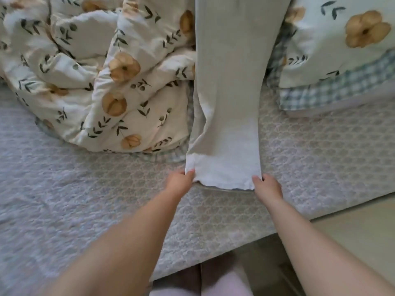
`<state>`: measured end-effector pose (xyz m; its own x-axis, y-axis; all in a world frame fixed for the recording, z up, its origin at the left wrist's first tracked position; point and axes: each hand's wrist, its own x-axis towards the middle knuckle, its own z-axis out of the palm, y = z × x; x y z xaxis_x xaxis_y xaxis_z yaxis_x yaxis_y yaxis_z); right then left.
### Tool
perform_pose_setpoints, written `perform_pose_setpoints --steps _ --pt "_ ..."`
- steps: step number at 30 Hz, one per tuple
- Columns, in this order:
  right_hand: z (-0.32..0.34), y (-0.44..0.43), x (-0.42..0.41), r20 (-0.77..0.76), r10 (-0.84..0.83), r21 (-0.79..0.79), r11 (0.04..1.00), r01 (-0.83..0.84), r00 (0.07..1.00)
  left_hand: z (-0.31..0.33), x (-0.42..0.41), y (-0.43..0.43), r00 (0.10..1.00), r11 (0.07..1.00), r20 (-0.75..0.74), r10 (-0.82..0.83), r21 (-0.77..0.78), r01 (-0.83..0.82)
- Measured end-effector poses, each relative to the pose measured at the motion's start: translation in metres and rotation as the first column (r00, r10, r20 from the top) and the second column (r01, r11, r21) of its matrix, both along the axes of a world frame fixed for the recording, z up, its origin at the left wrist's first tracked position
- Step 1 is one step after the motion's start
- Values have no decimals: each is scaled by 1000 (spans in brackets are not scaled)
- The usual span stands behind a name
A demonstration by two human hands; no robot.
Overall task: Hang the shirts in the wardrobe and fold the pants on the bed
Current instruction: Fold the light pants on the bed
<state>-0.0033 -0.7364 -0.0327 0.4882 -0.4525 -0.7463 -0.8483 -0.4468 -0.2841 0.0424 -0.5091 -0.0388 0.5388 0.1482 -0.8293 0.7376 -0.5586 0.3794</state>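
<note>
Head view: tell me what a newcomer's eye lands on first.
The pale pants run up the middle of the view, laid long over the quilted bed, with the left hand and right hand each pinching a corner of the near hem. A crumpled floral quilt is heaped on the picture's left and a floral pillow lies at upper right.
</note>
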Motion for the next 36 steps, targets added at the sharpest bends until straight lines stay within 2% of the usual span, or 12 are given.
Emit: perform_pose_setpoints --steps 2,5,8,13,16,17,20,22,24,31,34,36 --pt "-16 -2 -14 -31 4 0 1000 -4 1000 -17 -16 1 997 995 -22 -74 63 75" --pt "-33 -4 -24 3 -4 -48 999 4 1000 -36 -33 0 993 987 7 -121 105 119" --pt "-43 -7 -34 31 5 -134 991 0 1000 -44 -47 -6 994 992 26 -104 76 102" --pt "-47 -17 -83 23 140 -344 931 -124 990 -42 -96 -15 966 971 -118 -231 35 237" --pt "-44 -16 -107 99 234 -416 892 -174 967 -34 -116 -21 901 876 -116 -419 210 434" --pt "-45 -16 -109 102 246 -422 888 -182 964 -32 -115 -22 899 863 -89 -428 253 436" --pt "-47 -19 -98 168 171 -400 912 -91 971 -28 -89 -24 965 943 116 -237 266 199" --pt "-48 -22 -80 253 97 -356 935 -1 963 -28 -59 -26 950 970 278 -146 228 82" --pt "-50 -25 -61 295 49 -286 957 39 954 -30 -27 -32 915 976 379 -138 212 59" --pt "-56 -41 -12 138 -30 -165 985 53 990 -37 47 -55 933 990 358 40 114 -86" --pt "-56 -43 -9 68 29 -225 974 -13 997 -45 56 -50 903 982 417 100 104 -157" --pt "-57 -38 -10 72 32 -261 965 -12 997 -48 54 -46 874 986 476 103 69 -154"
